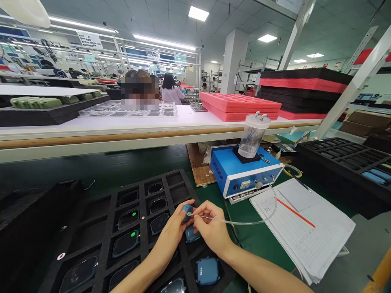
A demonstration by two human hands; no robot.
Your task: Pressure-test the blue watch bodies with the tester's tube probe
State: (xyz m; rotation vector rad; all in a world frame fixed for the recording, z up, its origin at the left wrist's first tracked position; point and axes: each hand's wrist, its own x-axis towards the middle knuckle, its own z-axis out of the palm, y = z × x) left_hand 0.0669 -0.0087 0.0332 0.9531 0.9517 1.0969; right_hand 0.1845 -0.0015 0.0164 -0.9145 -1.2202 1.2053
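Above a black foam tray (pixel 142 191), my left hand (pixel 172 230) holds a small blue device (pixel 187 212) upright between thumb and fingers. My right hand (pixel 212 228) pinches the end of a clear thin tube (pixel 244 223), whose metal tip meets the side of the device. The tube curves right to the front of a blue machine (pixel 244 171). Dark-screened devices fill several tray pockets, and another blue device (pixel 207 271) lies in a pocket below my right hand. Part of the held device is hidden by my fingers.
Papers with a red pencil (pixel 295 212) lie right. A clear cylinder (pixel 253 136) stands on the machine. Black trays (pixel 345 171) sit far right. On the raised shelf (pixel 183 122) are pink foam trays (pixel 238 106) and clear plastic trays. People sit in the background.
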